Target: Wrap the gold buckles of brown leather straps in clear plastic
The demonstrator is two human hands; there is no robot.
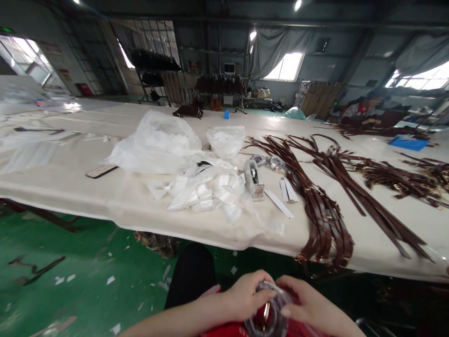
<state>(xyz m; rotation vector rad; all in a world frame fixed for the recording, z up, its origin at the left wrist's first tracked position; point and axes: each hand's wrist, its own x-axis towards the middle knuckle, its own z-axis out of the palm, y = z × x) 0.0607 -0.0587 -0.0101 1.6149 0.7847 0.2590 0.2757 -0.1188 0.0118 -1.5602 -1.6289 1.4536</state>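
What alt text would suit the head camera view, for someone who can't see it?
A person's left hand and right hand hold a grey coil in the foreground. On the cream-covered table beyond lie white plastic bags, a tape dispenser and bundles of metal-fitted brown straps.

Coil (274, 319), one. Greyish, glossy, wound into a ring of several loops; material unclear. Gold-toned metal piece (266, 310) visible at the ring's opening, set lengthwise. Pose: tilted, held low at the bottom of the view, between left fingers (263, 296) and right fingers (293, 311). Condition: loops bundled together.
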